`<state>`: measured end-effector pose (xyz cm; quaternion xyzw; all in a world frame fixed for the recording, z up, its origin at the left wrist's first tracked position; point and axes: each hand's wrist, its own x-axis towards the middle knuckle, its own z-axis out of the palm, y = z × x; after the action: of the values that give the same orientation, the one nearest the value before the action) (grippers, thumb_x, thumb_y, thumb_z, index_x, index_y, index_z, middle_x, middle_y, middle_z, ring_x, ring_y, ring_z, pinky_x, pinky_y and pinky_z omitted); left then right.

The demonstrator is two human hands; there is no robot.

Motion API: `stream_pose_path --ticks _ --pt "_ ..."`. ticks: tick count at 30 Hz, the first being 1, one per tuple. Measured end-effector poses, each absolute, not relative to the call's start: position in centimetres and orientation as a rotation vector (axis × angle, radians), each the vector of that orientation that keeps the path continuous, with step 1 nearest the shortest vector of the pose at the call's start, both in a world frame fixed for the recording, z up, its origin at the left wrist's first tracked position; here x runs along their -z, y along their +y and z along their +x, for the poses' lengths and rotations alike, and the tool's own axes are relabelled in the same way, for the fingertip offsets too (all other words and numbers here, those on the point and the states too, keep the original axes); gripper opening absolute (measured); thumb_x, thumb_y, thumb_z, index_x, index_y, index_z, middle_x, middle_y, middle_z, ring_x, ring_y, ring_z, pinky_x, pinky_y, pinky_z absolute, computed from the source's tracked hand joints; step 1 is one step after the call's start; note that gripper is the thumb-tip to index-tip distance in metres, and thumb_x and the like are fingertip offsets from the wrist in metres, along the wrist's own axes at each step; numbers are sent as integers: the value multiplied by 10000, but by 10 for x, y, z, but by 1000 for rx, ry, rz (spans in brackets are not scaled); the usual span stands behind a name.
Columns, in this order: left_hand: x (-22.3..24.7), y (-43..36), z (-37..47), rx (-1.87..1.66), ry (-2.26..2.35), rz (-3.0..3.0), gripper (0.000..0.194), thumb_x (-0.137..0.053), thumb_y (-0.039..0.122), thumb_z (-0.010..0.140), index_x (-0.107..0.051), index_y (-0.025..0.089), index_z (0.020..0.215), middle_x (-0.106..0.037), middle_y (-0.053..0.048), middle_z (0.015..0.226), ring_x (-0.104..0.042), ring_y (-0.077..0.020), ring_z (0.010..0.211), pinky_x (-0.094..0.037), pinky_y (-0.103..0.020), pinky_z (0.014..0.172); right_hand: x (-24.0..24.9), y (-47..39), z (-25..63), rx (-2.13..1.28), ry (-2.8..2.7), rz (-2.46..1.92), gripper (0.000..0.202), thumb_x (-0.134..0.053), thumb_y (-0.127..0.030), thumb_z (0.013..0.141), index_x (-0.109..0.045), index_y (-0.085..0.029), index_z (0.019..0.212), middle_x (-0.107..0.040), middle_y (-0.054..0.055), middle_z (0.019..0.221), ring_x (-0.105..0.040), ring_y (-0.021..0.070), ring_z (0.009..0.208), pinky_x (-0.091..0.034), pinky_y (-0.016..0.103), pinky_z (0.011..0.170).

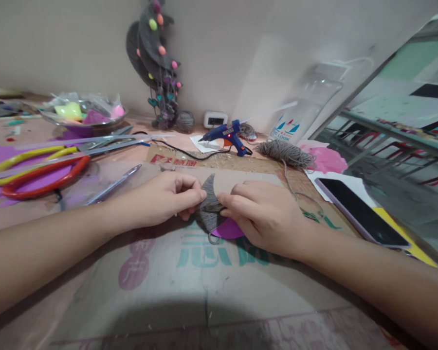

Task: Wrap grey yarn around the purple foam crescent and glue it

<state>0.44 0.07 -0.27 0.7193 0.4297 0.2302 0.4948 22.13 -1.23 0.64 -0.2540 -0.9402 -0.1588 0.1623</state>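
A small pointed shape wrapped in grey yarn (209, 206) is held up between both hands, above the printed cardboard (204, 291). My left hand (178, 197) pinches its left edge between thumb and fingers. From the right, my right hand (257, 209) has its fingertips closed on the other side of the grey shape. A purple piece (228, 229) shows behind and below it, partly covered by my right hand. At the bottom of the shape hangs a small loop of yarn (213, 238).
Red-handled scissors (45, 177) and a pen (113, 184) lie left. Behind are a blue glue gun (228, 137), a grey yarn bundle (286, 153), a metal bowl (83, 124) and a clear bottle (301, 109). A phone (361, 211) rests at right.
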Motion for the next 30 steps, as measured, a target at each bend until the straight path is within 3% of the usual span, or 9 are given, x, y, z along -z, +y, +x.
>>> stream_pose_path --ticks 5,9,12,15,21,26,30 --pt "5 0 5 -559 1036 1729 294 -471 335 865 -478 175 619 -518 58 517 -461 -81 504 -340 -209 506 -3 -11 222 431 -2642 -699 189 -445 -204 912 -628 -159 896 -554 9 659 -454 133 589 -295 269 539" --pt "5 0 5 -606 1011 1693 281 -471 322 865 -474 172 627 -495 62 519 -459 -73 501 -346 -197 506 -3 -10 224 149 -2474 -812 213 -459 -284 912 -579 -133 1002 -615 34 766 -511 129 639 -363 249 587" --pt "3 -1 6 -635 1032 1675 280 -475 316 863 -468 169 625 -486 63 519 -457 -68 494 -344 -191 499 -5 -9 227 9 -2383 -851 288 -579 -333 837 -576 -137 1047 -640 46 843 -535 129 672 -389 252 627" --pt "3 -1 6 -679 1041 1664 281 -471 323 867 -469 168 632 -485 63 527 -454 -68 491 -341 -189 492 -5 -6 228 -85 -2421 -923 229 -676 -244 742 -650 -182 961 -635 5 737 -535 125 648 -372 243 611" --pt "6 -1 4 -747 1055 1770 330 -461 412 878 -538 164 674 -515 50 583 -470 -76 544 -359 -192 519 -1 -3 225 -285 -2351 -1110 106 -618 -119 729 -682 -178 789 -611 4 686 -523 114 625 -352 231 578" --pt "1 -4 7 -646 1083 1830 251 -550 372 833 -591 166 695 -505 61 580 -441 -61 533 -324 -172 483 -1 -3 222 -454 -2225 -1170 73 -602 -142 760 -660 -171 727 -616 -19 647 -515 94 588 -349 207 548" --pt "-2 -6 8 -633 1055 1847 242 -527 305 849 -579 159 663 -510 61 564 -435 -55 525 -326 -168 484 -3 -3 219 -600 -2171 -1187 148 -596 -264 809 -655 -167 713 -609 -21 620 -512 89 562 -354 197 526"
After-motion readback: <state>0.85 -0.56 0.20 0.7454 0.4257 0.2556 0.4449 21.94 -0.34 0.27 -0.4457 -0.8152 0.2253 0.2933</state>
